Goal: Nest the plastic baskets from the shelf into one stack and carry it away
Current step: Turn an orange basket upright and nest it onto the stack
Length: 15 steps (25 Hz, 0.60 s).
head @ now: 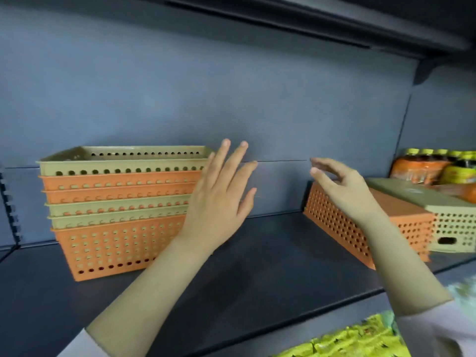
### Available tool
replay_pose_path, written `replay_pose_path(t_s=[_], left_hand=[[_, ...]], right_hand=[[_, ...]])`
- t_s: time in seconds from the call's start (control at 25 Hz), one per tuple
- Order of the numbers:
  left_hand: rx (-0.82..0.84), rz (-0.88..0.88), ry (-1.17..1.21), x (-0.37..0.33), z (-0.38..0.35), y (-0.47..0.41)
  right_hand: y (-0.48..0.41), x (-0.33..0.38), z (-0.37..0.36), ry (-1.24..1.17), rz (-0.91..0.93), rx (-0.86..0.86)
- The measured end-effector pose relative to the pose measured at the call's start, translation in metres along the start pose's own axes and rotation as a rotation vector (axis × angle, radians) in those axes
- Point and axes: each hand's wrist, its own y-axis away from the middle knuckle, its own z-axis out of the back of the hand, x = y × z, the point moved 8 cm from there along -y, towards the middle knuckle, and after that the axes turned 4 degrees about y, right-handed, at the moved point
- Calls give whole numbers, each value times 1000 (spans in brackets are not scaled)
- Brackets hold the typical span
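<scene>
A nested stack of baskets (pixel 118 215), orange and beige with perforated walls, stands on the left of the dark shelf (pixel 257 266). My left hand (pixel 221 199) hovers with fingers spread at the stack's right end, holding nothing. To the right an orange basket (pixel 342 228) lies upside down, and a beige basket (pixel 453 228) lies upside down just beyond it. Above the orange basket's far left corner, my right hand (pixel 342 186) is held with fingers loosely curled and apart, not gripping anything.
Jars with yellow lids (pixel 438 166) stand at the back right behind the overturned baskets. Yellow snack packets (pixel 347 341) fill the shelf below at the bottom right. Another shelf (pixel 309 24) overhangs above. A notched upright (pixel 10 210) runs down the left edge.
</scene>
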Motion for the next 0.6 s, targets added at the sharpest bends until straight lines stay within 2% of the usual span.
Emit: replay_pose_path(t_s=[0.08,0.16,0.24,0.32,0.44,0.6], left_hand=[[38,3,53,-30,-33,-14],[88,24,117,-65,-74,-25],[160,23,167,-99,-116,-32],[211,30,189,-125,-154,-40],[238,162,252,-138,-193,-58],[178,587,426,-108,-231,-67]], right_hand=[[8,-55,37,185,-114,-30],[17,-115,68,451,-216,22],[27,-160,87,572,-263,86],[31,-181,98,472,-221,87],[30,-187,102,262,-118,80],[24,-198,92,-55,6,190]])
